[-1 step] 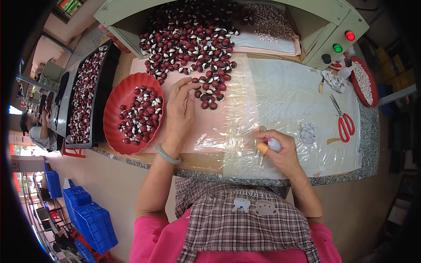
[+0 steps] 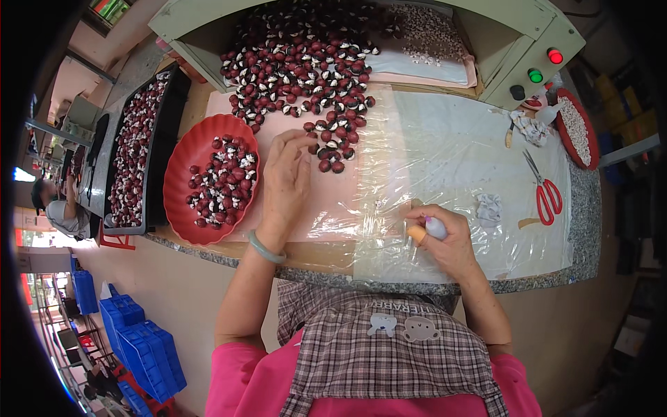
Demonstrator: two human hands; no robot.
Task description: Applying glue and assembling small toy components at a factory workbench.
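My left hand [image 2: 286, 177] hovers at the near-left edge of a loose cluster of dark red and black round pieces with white parts [image 2: 332, 142]. Its fingers bend toward the nearest pieces, with a gap between thumb and fingertips. No piece shows in that hand. Over the plastic-covered part of the table, my right hand [image 2: 451, 243] is closed around a small squeeze bottle [image 2: 435, 228], whitish with a purple tint. An orange finger cover sits on one of its digits. Left of my left hand stands a red scalloped bowl [image 2: 182, 219] holding similar red pieces with white bits.
A pale green cabinet [image 2: 507, 76] with lit buttons stands behind, more pieces spread inside its opening. Left is a long black tray [image 2: 144, 228] of pieces. Red-handled scissors [image 2: 549, 203], crumpled paper [image 2: 488, 210] and a red dish [image 2: 593, 161] of white bits lie right.
The fingers of my left hand have shifted slightly toward me and curl a little more. My right hand and its bottle have barely moved.
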